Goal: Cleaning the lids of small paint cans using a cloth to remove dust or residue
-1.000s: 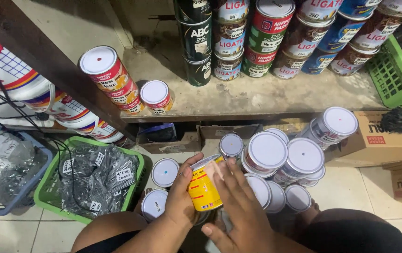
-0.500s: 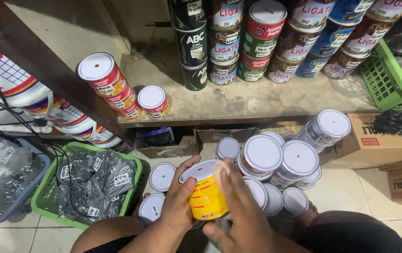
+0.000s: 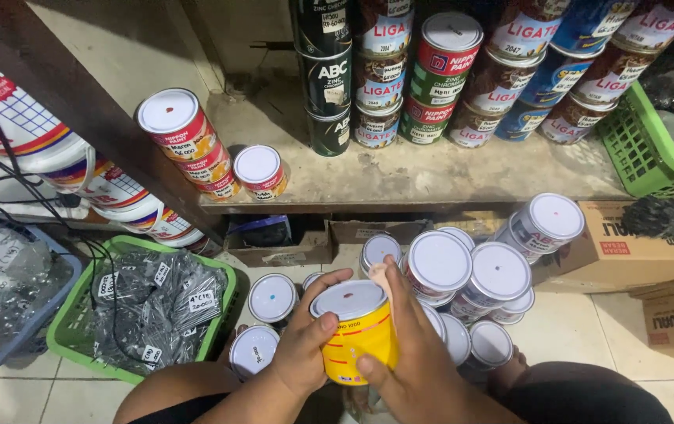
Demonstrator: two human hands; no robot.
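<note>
Both hands (image 3: pixel 352 357) clasp the yellow paint can (image 3: pixel 358 334) between them.

A round yellow metal paint can (image 3: pixel 356 331) with a white lid, lid shut, upright, held above the floor among white-lidded cans.

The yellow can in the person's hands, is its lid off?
No, the yellow can has its white lid on, and both the left hand and right hand hold it.

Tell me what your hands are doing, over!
Left hand and right hand both grip the yellow can. White-lidded cans crowd close around it.
</note>
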